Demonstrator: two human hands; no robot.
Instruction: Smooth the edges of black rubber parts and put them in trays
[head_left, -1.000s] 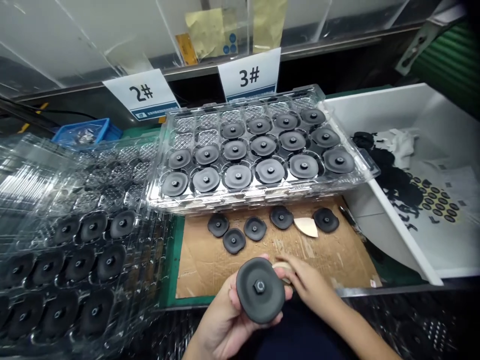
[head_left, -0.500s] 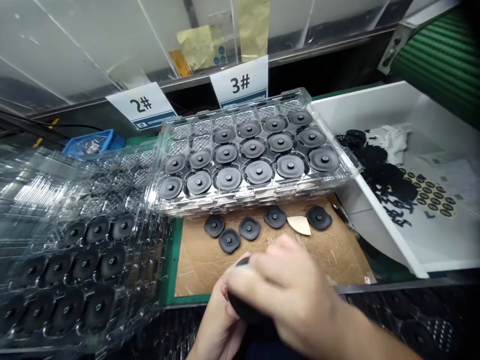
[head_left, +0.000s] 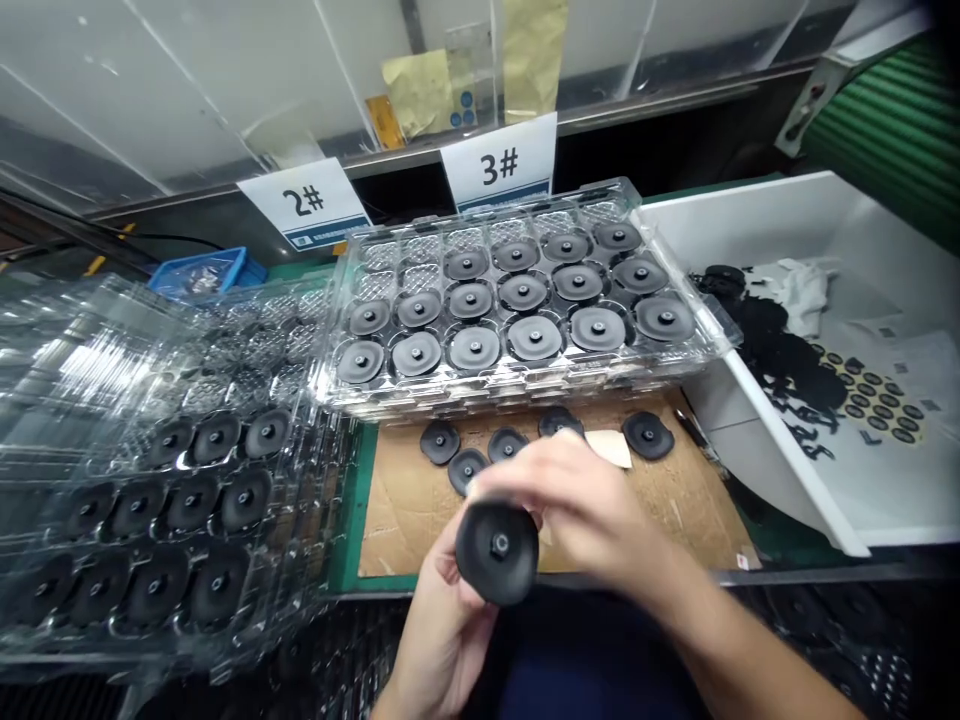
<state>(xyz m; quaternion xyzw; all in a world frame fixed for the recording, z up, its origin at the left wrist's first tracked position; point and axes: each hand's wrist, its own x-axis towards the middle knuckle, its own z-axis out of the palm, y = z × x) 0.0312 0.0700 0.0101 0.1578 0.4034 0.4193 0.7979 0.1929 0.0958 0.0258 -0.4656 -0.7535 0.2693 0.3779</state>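
The tabletop (head_left: 346,530) was green, with a sheet of scuffed brown cardboard (head_left: 405,530) lying on it. Dark rubber discs (head_left: 648,435) and a beige pointed scrap (head_left: 609,448) lay on the cardboard, just before a clear plastic tray (head_left: 517,388) of discs, while stacked clear trays (head_left: 172,400) sat to the left.

A matte black disc (head_left: 487,565) with a grey centre nut (head_left: 499,545) over tan cardboard (head_left: 405,530) bordered by a green mat (head_left: 346,525). Grey-faced discs (head_left: 474,348) fill a clear tray (head_left: 525,384). White labels (head_left: 497,165) carry black numerals and blue bands. Black scraps (head_left: 780,370) lie in a white bin (head_left: 750,215), beside a blue crate's opposite green-striped panel (head_left: 877,130).
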